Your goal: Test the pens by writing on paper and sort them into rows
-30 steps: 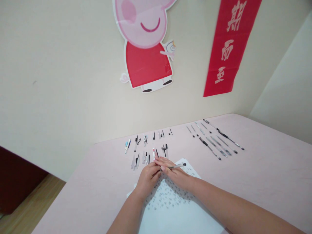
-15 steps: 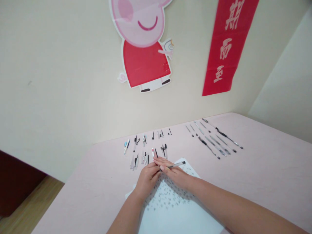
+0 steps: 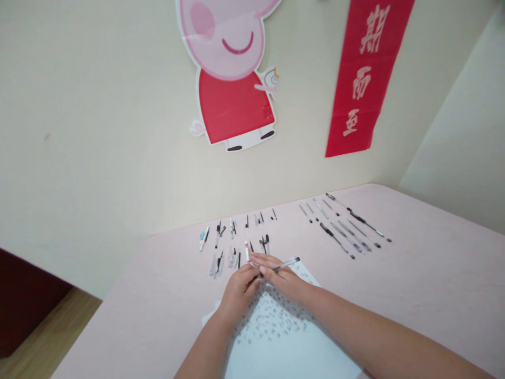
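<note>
My left hand and my right hand meet over a white sheet of paper covered in small dark marks. Together they hold a clear pen with a dark end that points right. The right hand's fingers wrap the barrel. The left hand's fingertips pinch the pen's left end, where a small part may sit, too small to make out. Just beyond the hands lie several small pen parts in rows on the pink table.
Several whole pens lie side by side at the back right of the table. A cartoon pig cutout and a red banner hang on the cream wall. Wooden floor shows at lower left.
The pen's free end has lifted slightly. Both hands stay joined at the same spot over the paper. The view has shifted a little.
</note>
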The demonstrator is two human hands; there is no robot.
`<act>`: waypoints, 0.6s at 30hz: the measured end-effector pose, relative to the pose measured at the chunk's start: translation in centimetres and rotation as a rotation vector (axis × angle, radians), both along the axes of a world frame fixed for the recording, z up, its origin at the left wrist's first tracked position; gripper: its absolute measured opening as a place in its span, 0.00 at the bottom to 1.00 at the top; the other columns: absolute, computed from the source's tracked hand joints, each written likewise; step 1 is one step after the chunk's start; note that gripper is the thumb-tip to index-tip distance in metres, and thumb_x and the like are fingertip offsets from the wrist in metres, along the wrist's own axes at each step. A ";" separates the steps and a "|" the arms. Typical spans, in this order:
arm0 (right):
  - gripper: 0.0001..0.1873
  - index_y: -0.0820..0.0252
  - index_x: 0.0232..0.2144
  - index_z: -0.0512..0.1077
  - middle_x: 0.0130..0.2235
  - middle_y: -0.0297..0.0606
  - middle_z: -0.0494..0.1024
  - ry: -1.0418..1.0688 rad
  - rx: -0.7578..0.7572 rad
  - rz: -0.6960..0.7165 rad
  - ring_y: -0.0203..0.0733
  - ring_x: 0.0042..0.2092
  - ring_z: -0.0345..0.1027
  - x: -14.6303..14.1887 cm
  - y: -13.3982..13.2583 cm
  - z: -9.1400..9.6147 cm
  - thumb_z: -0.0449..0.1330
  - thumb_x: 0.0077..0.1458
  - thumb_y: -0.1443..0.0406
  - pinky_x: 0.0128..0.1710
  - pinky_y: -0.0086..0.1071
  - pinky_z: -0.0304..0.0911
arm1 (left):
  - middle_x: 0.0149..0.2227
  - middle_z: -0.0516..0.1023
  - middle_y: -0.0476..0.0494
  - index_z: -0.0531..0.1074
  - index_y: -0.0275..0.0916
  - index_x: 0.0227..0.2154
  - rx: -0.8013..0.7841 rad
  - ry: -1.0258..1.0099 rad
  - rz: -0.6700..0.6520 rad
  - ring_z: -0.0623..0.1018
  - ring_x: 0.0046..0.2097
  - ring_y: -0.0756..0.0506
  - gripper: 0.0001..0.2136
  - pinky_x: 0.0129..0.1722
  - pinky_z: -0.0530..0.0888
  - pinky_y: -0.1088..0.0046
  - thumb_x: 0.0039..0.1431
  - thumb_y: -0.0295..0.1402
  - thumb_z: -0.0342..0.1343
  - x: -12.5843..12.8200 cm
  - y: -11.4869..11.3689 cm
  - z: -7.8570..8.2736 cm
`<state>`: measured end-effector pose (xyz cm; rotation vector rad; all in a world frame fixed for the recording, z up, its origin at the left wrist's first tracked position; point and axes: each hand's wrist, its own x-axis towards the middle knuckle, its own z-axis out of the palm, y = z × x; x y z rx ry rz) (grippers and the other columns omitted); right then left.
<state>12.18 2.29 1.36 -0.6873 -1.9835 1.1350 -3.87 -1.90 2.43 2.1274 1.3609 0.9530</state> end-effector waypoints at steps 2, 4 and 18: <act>0.20 0.53 0.50 0.67 0.53 0.40 0.68 0.041 -0.018 -0.049 0.43 0.55 0.58 0.1 0.1 0.2 0.50 0.58 0.55 0.56 0.43 0.53 | 0.34 0.75 0.42 0.75 0.40 0.36 0.008 -0.003 0.023 0.73 0.38 0.45 0.10 0.40 0.69 0.69 0.56 0.30 0.49 -0.1 0.1 -0.1; 0.17 0.55 0.44 0.70 0.47 0.40 0.71 0.089 -0.043 -0.122 0.42 0.48 0.64 0.4 0.2 0.5 0.53 0.55 0.55 0.49 0.39 0.60 | 0.33 0.74 0.42 0.75 0.40 0.36 0.007 0.000 0.045 0.73 0.37 0.45 0.10 0.38 0.69 0.69 0.56 0.31 0.49 -0.3 0.1 -0.4; 0.14 0.60 0.27 0.73 0.27 0.36 0.73 0.078 0.107 -0.282 0.37 0.29 0.65 2.5 2.4 2.2 0.55 0.54 0.57 0.29 0.30 0.60 | 0.30 0.71 0.45 0.74 0.39 0.37 0.086 -0.100 0.331 0.72 0.34 0.47 0.11 0.34 0.69 0.69 0.54 0.29 0.49 -1.3 0.7 -0.9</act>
